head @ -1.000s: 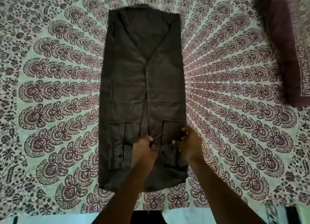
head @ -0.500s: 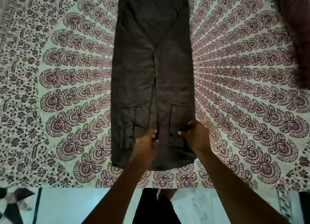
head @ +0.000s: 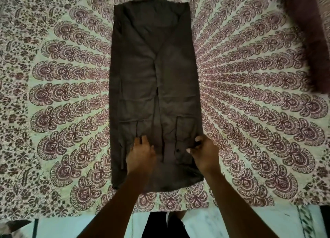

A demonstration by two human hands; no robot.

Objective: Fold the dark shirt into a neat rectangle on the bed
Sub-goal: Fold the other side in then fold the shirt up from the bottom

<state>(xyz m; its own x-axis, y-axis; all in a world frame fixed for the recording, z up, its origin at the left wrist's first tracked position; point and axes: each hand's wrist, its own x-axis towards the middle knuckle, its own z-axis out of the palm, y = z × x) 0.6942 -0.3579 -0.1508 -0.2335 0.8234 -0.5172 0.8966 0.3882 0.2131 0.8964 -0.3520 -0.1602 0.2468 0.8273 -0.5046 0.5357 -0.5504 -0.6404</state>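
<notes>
Left hand (head: 141, 155) has slid outward and lies flat on the dark shirt (head: 153, 77); right hand (head: 205, 154) pinches a cuff (head: 180, 153). Shirt lies lengthwise, collar farthest; left hand partly hides the other cuff.

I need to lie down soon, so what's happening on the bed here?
A person is folding a dark shirt on the patterned bedspread. Its sides and sleeves are already turned in, so it lies as a long strip. The left hand rests flat on its lower left part; the right hand pinches fabric at its lower right. The end-to-end fold is not yet done.
</notes>
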